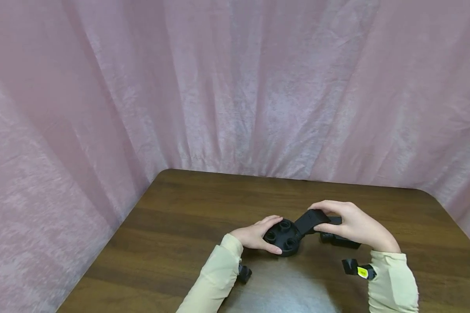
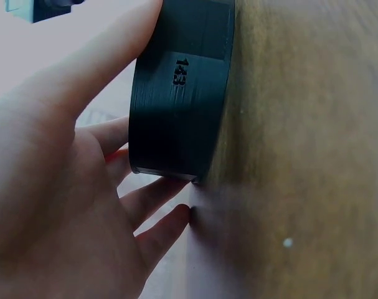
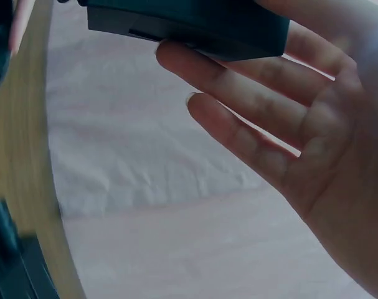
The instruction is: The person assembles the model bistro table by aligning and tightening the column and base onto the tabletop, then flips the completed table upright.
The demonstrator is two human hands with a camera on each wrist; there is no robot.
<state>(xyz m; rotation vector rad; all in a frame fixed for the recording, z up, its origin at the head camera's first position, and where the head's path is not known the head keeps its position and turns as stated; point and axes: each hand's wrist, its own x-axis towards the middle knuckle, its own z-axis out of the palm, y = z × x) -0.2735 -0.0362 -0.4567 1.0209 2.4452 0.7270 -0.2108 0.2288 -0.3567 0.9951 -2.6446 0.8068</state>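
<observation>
My left hand (image 1: 254, 237) grips a black round base (image 1: 285, 244) with several ringed sockets in its top, thumb on the near side and fingers on the far side. In the left wrist view the side of this base (image 2: 176, 118) carries the number 143 and sits close over the wood. A black rectangular block (image 1: 308, 221) slants up from the base's right edge. My right hand (image 1: 352, 224) pinches its raised end between thumb and fingers. The right wrist view has the block (image 3: 195, 25) above the lower fingers, which stretch out under it.
Another black part (image 1: 346, 242) lies on the brown wooden table (image 1: 203, 195) beneath and behind my right hand. Small black cameras (image 1: 243, 274) are strapped at both cream sleeves. A pink curtain (image 1: 235, 87) hangs behind and to the left of the table.
</observation>
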